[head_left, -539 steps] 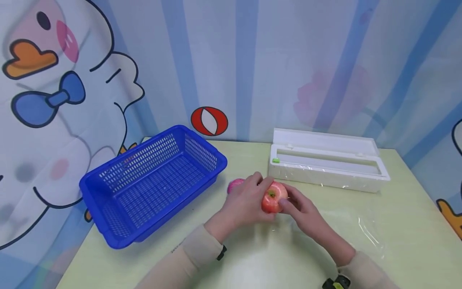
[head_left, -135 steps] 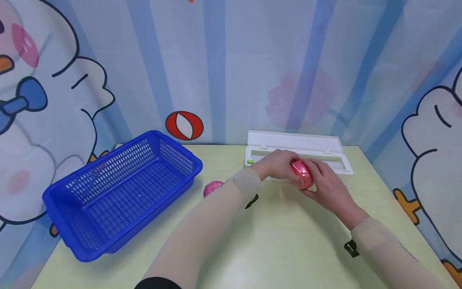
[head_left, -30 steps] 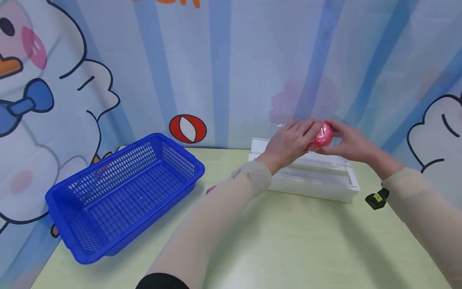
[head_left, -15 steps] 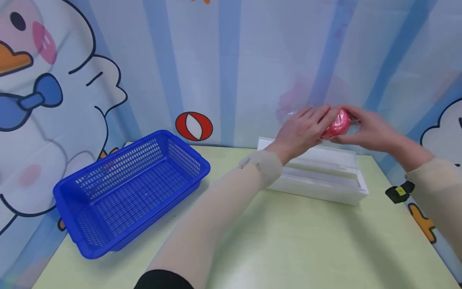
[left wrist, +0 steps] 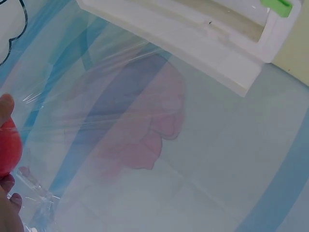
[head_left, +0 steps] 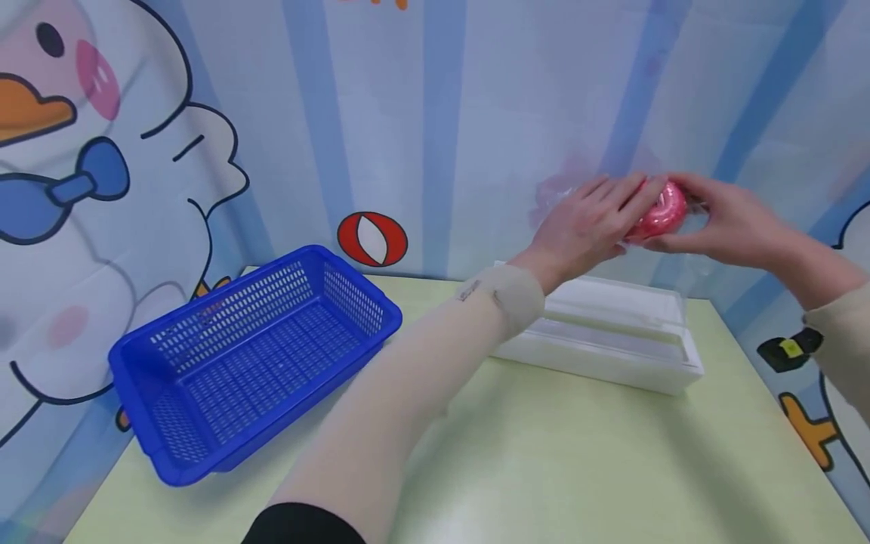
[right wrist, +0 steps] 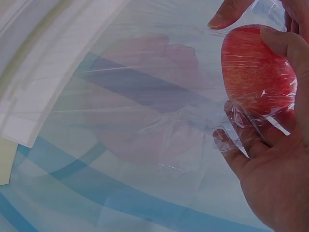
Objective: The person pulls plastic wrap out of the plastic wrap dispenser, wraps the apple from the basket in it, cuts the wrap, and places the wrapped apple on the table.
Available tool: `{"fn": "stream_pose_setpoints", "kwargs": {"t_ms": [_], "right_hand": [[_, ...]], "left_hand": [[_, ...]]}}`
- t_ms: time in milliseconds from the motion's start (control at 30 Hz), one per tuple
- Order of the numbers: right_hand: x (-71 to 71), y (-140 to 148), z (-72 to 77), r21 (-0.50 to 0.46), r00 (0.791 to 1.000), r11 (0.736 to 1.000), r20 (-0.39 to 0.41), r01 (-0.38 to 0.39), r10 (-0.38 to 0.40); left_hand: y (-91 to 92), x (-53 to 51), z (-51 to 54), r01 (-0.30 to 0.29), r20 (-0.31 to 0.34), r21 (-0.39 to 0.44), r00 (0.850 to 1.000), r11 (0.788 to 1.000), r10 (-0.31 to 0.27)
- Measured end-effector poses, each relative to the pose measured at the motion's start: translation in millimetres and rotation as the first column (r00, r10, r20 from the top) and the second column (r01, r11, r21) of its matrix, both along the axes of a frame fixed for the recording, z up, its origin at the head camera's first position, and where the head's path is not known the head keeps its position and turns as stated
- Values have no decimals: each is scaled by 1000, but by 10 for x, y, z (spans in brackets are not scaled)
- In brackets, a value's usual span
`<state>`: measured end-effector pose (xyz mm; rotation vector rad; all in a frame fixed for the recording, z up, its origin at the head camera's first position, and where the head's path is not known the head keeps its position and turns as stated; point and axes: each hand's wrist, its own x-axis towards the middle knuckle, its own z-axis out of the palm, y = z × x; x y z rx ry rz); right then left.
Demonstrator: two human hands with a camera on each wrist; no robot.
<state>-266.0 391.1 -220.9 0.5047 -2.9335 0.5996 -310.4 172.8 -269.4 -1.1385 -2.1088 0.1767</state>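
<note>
A red apple (head_left: pixel 664 210) wrapped in clear film is held up above the white box (head_left: pixel 598 361) with its lid raised. My left hand (head_left: pixel 590 225) grips its left side, and my right hand (head_left: pixel 744 223) holds it from the right with thumb and fingers. In the right wrist view, film (right wrist: pixel 183 140) runs from the apple (right wrist: pixel 256 72) toward the white box (right wrist: pixel 63 72), with loose creased film around the fingers. The left wrist view shows only part of the apple (left wrist: pixel 8 147) at its left edge, with sheer film (left wrist: pixel 96 116) stretched beside it.
A blue perforated basket (head_left: pixel 272 363) stands on the left of the pale table (head_left: pixel 544 461). Behind the table hangs a striped cartoon backdrop (head_left: pixel 503 113). A green piece (left wrist: pixel 277 6) sits on the white box. My left sleeve (head_left: pixel 394 385) crosses the middle of the table.
Both hands have lifted the apple up and to the right from over the white box. The pink thing seen earlier beside the basket is out of sight, where my left sleeve lies.
</note>
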Motion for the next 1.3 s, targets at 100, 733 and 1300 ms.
{"fn": "stream_pose_setpoints", "kwargs": {"t_ms": [100, 733, 1300], "right_hand": [[10, -5, 47, -4, 1000, 1000, -19, -2, 2], [161, -53, 306, 56, 986, 998, -166, -8, 17], [419, -94, 402, 100, 976, 994, -215, 46, -24]], "left_hand": [[-19, 12, 57, -4, -9, -2, 1000, 1000, 4], [-85, 122, 361, 13, -63, 24, 998, 1000, -12], [-153, 365, 485, 7, -91, 0, 996, 1000, -7]]}}
